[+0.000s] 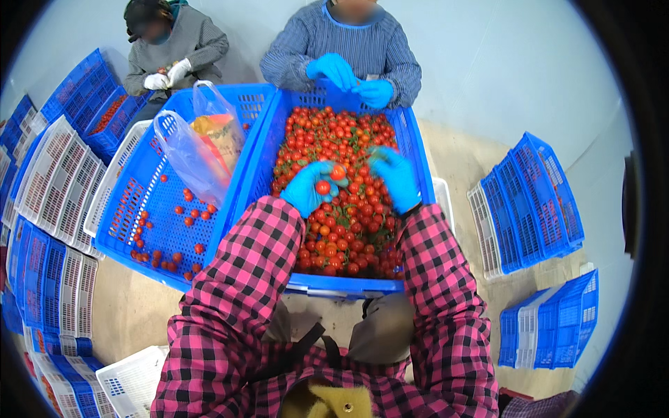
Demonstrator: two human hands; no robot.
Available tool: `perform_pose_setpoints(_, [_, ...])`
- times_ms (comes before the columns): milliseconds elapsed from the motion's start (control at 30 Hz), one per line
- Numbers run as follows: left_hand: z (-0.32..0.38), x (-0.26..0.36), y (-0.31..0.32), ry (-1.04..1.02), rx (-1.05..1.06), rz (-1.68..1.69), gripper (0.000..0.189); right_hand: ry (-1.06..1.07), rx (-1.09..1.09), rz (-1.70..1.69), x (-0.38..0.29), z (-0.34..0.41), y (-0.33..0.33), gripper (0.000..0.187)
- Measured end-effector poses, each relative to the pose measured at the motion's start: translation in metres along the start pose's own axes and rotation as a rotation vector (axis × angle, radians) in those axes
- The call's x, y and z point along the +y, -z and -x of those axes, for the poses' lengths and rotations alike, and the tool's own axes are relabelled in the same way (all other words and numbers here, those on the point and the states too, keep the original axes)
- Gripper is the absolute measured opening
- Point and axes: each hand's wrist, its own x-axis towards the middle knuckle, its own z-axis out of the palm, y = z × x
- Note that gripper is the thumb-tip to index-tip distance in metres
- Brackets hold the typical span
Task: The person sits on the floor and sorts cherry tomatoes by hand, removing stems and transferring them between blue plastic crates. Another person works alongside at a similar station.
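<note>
My left hand (306,189), in a blue glove, is curled palm up around cherry tomatoes (323,187); two red ones show between its fingers. My right hand (398,183), also blue-gloved, is over the right side of the crate, fingers bent down and blurred. Whether it grips a tomato or stem is hidden. Beneath both hands, a blue plastic crate (345,285) holds a deep heap of loose cherry tomatoes (334,245), mostly red, some orange, with green stems and leaves among them.
At left, another blue crate (172,201) holds scattered tomatoes and a plastic bag (196,162). Opposite, a person's blue-gloved hands (353,83) meet above the crate's far end. Another person's white-gloved hands (168,76) are farther left. Stacked crates stand left (60,183) and right (528,204).
</note>
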Motion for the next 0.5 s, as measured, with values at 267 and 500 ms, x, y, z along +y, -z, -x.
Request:
perform_pose_setpoints(267, [-0.009, 0.004, 0.021, -0.037, 0.152, 0.075, 0.028, 0.249, 0.594, 1.139, 0.02, -0.01, 0.071, 0.031])
perform_pose_setpoints(500, [-0.014, -0.002, 0.026, -0.092, 0.311, 0.031, 0.022, -0.128, -0.559, 1.44, 0.075, 0.018, -0.002, 0.024])
